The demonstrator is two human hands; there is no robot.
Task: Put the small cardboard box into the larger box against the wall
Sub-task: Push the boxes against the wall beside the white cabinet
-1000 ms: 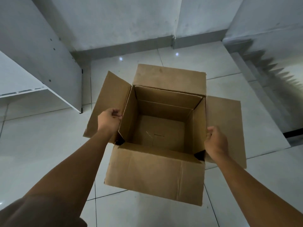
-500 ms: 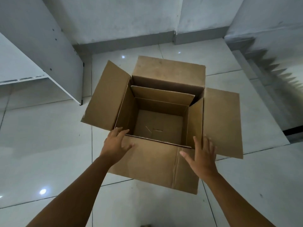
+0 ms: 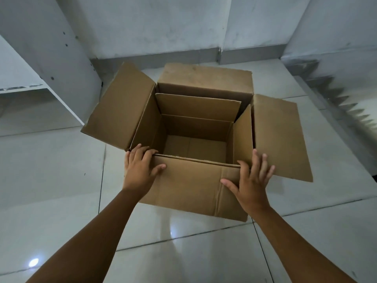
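Observation:
The small cardboard box [image 3: 197, 108] sits inside the larger box [image 3: 120, 107], open at the top, with its back and right flaps standing up and its inside empty. The larger box rests on the tiled floor close to the wall, with all of its flaps folded outward. My left hand [image 3: 140, 170] lies on the near-left corner of the larger box's front flap, fingers over the rim. My right hand [image 3: 251, 184] presses flat on the near-right corner with the fingers spread. Neither hand holds anything.
A white cabinet panel [image 3: 51, 58] with a shelf stands at the left, close to the box's left flap. The grey wall [image 3: 163, 23] runs just behind the box. Steps [image 3: 346, 103] rise at the right. Glossy floor tiles [image 3: 51, 170] surround the box.
A second ago both hands gripped the small box's sides at its near corners. They have let go and now lie open on the larger box's front flap.

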